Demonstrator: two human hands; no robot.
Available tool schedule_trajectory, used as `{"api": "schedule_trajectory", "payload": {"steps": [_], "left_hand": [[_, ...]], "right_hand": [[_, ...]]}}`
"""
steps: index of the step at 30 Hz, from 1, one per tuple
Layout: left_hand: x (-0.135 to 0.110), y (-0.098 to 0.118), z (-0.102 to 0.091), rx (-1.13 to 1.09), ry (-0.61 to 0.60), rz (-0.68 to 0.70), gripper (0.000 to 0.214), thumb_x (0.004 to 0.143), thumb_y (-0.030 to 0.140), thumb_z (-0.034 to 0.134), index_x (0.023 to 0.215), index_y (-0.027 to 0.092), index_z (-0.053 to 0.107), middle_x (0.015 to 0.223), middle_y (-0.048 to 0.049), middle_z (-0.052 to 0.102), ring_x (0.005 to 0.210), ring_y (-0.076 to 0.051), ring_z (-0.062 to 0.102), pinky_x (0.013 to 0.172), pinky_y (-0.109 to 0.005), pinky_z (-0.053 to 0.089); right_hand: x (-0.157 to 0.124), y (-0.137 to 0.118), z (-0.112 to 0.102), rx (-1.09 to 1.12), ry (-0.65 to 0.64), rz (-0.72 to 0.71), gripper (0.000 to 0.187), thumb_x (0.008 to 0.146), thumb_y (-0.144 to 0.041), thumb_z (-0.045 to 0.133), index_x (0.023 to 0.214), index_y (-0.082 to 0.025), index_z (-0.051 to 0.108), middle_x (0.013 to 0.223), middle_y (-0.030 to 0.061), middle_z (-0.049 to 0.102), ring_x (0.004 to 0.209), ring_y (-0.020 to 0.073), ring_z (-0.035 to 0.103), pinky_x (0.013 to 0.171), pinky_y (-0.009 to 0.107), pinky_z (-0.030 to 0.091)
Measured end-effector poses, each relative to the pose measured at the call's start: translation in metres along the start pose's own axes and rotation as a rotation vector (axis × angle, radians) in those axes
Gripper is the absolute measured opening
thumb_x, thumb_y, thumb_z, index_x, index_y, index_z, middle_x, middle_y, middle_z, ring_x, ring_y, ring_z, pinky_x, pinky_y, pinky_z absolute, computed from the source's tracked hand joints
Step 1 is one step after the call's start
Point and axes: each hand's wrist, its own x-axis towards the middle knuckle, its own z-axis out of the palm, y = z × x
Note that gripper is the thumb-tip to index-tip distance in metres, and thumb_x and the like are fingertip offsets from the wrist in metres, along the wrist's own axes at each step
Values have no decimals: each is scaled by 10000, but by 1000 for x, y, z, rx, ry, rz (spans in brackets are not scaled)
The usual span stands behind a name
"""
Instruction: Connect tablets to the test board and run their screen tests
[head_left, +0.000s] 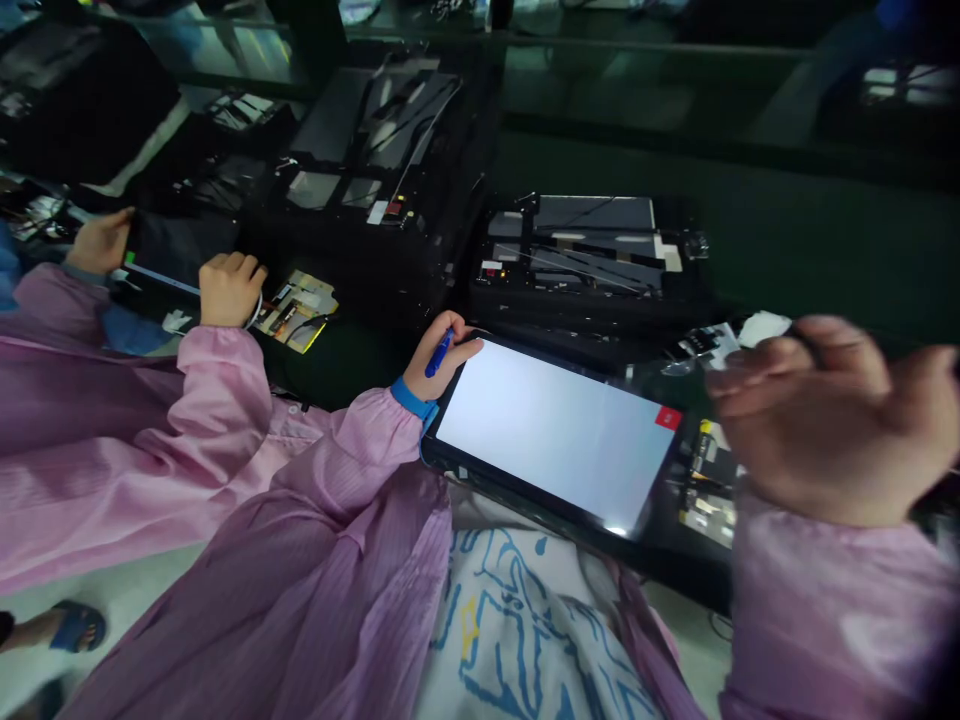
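Note:
A tablet [555, 425] with a lit white screen and a small red label at its right end lies tilted in front of me. My left hand [441, 358] grips its left end, thumb on the front edge. A blue pen [439, 353] is tucked in that same hand, and a blue band circles the wrist. My right hand [832, 420] is raised at the right, blurred, with fingers apart and nothing visible in it. Below and beside it lies a circuit part with yellow edges [709, 490]. Behind its fingers is a crumpled white piece [763, 328].
Stacked device housings with exposed inner parts [592, 245] stand behind the tablet, and a taller stack [375, 130] is farther left. At the left, a co-worker's hands [229, 290] handle a dark panel [176, 250]. A yellow-edged board [300, 310] lies between us.

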Motion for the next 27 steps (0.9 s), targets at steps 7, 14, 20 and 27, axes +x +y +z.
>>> {"api": "schedule_trajectory", "payload": {"steps": [7, 14, 20, 27], "left_hand": [[0, -1, 2, -5, -11, 4, 347, 669, 216, 715, 716, 195, 372, 687, 49, 441, 671, -97, 492, 651, -234, 394], [1, -5, 5, -113, 53, 0, 342, 760, 397, 672, 736, 213, 385, 615, 54, 466, 586, -108, 513, 579, -240, 411], [0, -6, 4, -85, 95, -24, 346, 752, 423, 686, 739, 219, 406, 579, 62, 432, 536, -102, 499, 537, -233, 411], [1, -5, 2, -115, 29, -4, 340, 765, 415, 661, 772, 219, 382, 692, 54, 539, 590, -97, 518, 577, -236, 426]], "right_hand": [[-36, -13, 57, 111, -188, -23, 330, 838, -288, 587, 1160, -262, 516, 1071, 91, 572, 955, 227, 598, 795, 424, 505], [-56, -19, 96, -790, -384, -347, 508, 831, -389, 600, 1282, -194, 469, 1352, 168, 462, 1262, 362, 399, 1009, 594, 322], [-79, -9, 88, -881, -354, -351, 200, 888, -230, 529, 1056, -178, 624, 1071, 97, 651, 932, 239, 563, 835, 417, 427], [-91, -9, 28, -654, -56, -239, 94, 841, -217, 601, 927, -183, 619, 874, 70, 636, 841, 210, 592, 769, 369, 477]]}}
